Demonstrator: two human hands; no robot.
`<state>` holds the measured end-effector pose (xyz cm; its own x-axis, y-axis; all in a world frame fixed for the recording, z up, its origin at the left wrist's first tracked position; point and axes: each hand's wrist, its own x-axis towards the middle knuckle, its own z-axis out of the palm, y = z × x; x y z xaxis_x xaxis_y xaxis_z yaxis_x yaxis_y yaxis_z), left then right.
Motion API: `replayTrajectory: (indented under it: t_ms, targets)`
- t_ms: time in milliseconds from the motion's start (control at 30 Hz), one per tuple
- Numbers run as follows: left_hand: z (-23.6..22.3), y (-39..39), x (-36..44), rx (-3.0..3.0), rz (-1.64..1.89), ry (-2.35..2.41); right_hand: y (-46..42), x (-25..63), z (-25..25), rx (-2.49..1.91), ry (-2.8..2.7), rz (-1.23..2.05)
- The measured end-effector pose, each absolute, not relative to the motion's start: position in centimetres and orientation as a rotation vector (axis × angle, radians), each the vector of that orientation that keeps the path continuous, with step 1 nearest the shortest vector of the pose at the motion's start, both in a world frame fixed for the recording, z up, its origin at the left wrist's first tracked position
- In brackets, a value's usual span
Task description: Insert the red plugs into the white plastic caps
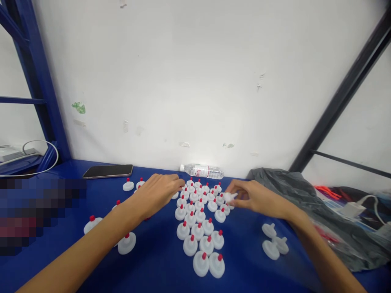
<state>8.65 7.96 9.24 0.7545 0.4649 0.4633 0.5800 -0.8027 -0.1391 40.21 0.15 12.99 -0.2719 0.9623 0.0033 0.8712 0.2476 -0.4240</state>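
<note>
My right hand (252,198) pinches a white nozzle cap (229,197) between thumb and fingers; its spout points sideways and bears no red tip. Bent over the left edge of the central group is my left hand (161,191), its fingers pressed together. A bit of red shows by those fingertips, but what they hold is hidden. Between the hands stand many white caps with red tips (197,231), packed in a long cluster. Three white caps without red tips (270,249) lie to the right. More red-tipped caps (126,243) are scattered around my left forearm, partly covered by it.
A clear plastic bottle (203,171) lies along the white wall. The phone (108,171) rests at the back left of the blue table (152,264). At right is a grey plastic bag (330,224), with a white charger (352,208) beside it. Metal posts flank both sides.
</note>
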Motion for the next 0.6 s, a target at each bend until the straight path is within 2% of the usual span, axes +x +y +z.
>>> replayTrajectory:
  t_ms: [233, 600]
  targets:
    - [8.6, 7.1, 9.6, -2.636, -0.706, -0.682, 0.5, 36.7, 10.2, -1.495, -2.347, 0.043]
    - [7.3, 5.2, 11.4, -2.724, -0.75, -0.55, -0.4, 34.7, 8.8, -1.31, -2.446, -0.192]
